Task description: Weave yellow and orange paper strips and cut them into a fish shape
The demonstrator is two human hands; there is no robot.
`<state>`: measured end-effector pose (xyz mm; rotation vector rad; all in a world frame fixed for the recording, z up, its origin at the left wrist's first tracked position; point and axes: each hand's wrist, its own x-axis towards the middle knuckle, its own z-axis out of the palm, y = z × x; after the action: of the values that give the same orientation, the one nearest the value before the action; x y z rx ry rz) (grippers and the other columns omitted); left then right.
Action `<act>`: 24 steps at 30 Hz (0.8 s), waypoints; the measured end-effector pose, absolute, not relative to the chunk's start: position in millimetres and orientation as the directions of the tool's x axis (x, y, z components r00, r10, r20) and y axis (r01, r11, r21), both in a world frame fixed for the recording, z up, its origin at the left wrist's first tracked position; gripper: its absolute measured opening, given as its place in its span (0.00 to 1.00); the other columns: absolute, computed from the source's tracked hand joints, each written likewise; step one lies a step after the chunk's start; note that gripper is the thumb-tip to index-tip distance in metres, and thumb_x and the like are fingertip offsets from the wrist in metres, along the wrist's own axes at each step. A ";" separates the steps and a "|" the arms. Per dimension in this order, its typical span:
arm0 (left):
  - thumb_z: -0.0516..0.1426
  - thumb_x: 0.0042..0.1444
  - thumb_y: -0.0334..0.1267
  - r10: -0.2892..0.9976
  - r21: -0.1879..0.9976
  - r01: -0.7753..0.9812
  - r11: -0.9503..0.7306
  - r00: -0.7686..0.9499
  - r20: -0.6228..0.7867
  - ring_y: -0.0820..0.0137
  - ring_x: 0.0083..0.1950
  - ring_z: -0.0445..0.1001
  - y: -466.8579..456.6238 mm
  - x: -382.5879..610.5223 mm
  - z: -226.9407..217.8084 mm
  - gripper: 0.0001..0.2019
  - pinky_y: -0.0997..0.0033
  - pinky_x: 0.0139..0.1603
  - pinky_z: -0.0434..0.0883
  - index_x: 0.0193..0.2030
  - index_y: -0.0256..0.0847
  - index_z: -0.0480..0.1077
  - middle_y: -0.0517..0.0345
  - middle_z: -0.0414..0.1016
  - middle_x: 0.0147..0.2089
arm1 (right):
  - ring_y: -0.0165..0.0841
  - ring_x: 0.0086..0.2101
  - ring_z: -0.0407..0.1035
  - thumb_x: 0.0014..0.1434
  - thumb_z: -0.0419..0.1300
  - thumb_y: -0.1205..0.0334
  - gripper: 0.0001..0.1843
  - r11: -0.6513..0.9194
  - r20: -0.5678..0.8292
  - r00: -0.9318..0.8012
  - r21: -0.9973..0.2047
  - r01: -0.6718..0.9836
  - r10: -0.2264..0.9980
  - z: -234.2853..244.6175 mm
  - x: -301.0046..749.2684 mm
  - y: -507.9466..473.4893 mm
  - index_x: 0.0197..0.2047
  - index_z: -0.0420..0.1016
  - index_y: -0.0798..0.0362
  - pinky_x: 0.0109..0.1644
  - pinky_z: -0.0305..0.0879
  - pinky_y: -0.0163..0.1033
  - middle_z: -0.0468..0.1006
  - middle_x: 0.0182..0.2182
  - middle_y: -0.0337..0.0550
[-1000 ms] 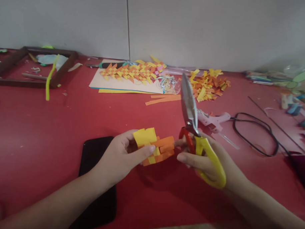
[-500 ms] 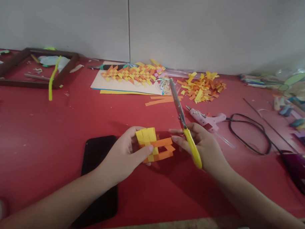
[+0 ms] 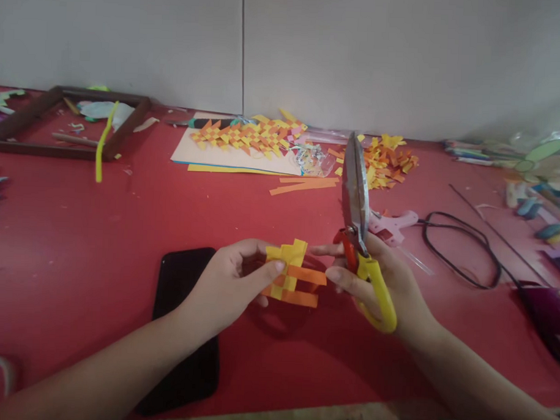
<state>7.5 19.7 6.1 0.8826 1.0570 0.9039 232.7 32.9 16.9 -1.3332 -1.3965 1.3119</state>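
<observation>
Left hand [image 3: 241,276]: clamped the woven paper piece [image 3: 292,278] between thumb and fingers.
Woven paper piece: sat in the left hand, above the red tabletop [image 3: 99,259], yellow flaps at the far side and loose orange ends reaching rightward.
Right hand [image 3: 374,274]: gripped the scissors [image 3: 353,230] while keeping thumb and forefinger apart, close to the orange ends; could not tell whether touching them.
Scissors: pointed blades up and away from the body, with red and yellow handles at the palm.
Black phone [image 3: 187,366]: lay flat, partly hidden below the left forearm.
Pink glue gun [image 3: 394,227]: lay just beyond the right hand, partly hidden by scissors and fingers, near a looped black cable [image 3: 461,284].
Orange paper strips [image 3: 303,185]: lay flat, farther out.
Paper scraps [image 3: 389,165]: lay heaped in yellow and orange, partly behind the blades.
Woven paper chain [image 3: 246,135]: rested on a cream sheet [image 3: 226,159], near the wall [image 3: 359,59].
Brown frame [image 3: 47,149]: lay far left, crossed by a yellow strip [image 3: 103,142].
</observation>
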 end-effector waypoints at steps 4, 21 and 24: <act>0.66 0.53 0.43 0.908 0.912 -0.155 0.379 0.252 -0.335 0.76 0.27 0.74 18.4 8.1 6.8 0.09 0.82 0.24 0.74 0.37 0.42 0.77 0.61 0.77 0.32 | 0.27 0.23 0.69 0.42 0.75 0.58 0.24 -0.113 -0.141 -0.236 -0.985 0.130 0.961 18.9 230.8 31.2 0.34 0.63 0.48 0.25 0.69 0.33 0.80 0.31 0.38; 0.67 0.52 0.37 0.931 0.860 -0.357 0.366 0.153 -0.332 0.77 0.33 0.76 22.9 9.3 6.1 0.10 0.82 0.30 0.77 0.40 0.42 0.74 0.64 0.77 0.34 | 0.31 0.24 0.72 0.43 0.73 0.45 0.28 -0.156 -0.153 0.037 -0.915 0.371 0.987 6.9 234.2 41.8 0.36 0.62 0.49 0.25 0.70 0.35 0.79 0.28 0.40; 0.67 0.52 0.37 0.923 0.875 -0.296 0.383 0.165 -0.348 0.78 0.30 0.76 23.0 9.2 7.6 0.11 0.84 0.28 0.75 0.40 0.41 0.73 0.64 0.78 0.33 | 0.34 0.26 0.75 0.44 0.73 0.44 0.28 -0.156 -0.136 0.077 -0.916 0.371 0.988 3.2 238.2 44.9 0.37 0.63 0.49 0.26 0.71 0.37 0.80 0.31 0.42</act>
<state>9.2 23.0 7.6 0.7475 1.0516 0.9935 238.2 44.9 3.2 -1.6294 -1.3738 1.0739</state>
